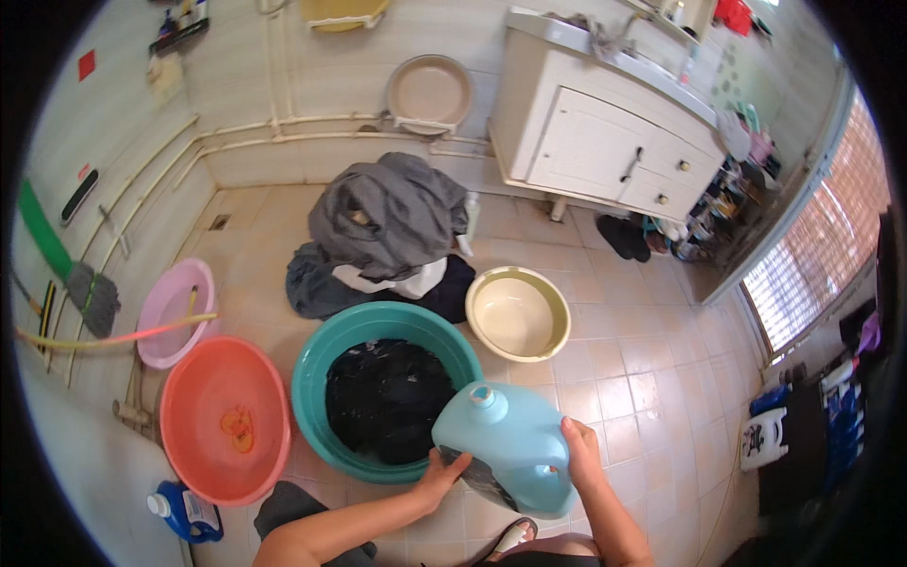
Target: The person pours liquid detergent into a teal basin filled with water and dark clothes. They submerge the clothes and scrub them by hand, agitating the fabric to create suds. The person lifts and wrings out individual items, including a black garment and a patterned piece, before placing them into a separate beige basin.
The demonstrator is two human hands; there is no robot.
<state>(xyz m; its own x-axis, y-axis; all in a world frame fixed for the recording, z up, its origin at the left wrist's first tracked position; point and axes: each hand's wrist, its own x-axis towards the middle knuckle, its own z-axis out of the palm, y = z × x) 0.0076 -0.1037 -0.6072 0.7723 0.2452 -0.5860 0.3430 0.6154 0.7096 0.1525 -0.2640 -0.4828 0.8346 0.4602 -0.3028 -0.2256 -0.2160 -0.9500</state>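
A large light blue plastic jug [515,430] is held in both hands, tilted, with its uncapped mouth toward the rim of a teal basin [312,397]. My left hand [440,478] grips the jug low on its left side, by a dark label. On the other side, my right hand [580,450] has its fingers around the jug near the handle. Inside the teal basin lies dark wet cloth [387,402]. No liquid can be seen leaving the jug's mouth.
Left of the teal basin are an orange basin [203,425], a pink basin [156,321] and a blue bottle [189,510]. A cream basin [520,314] sits to the right. Clothes [392,213] are piled behind. A white cabinet [605,132] stands at the far right.
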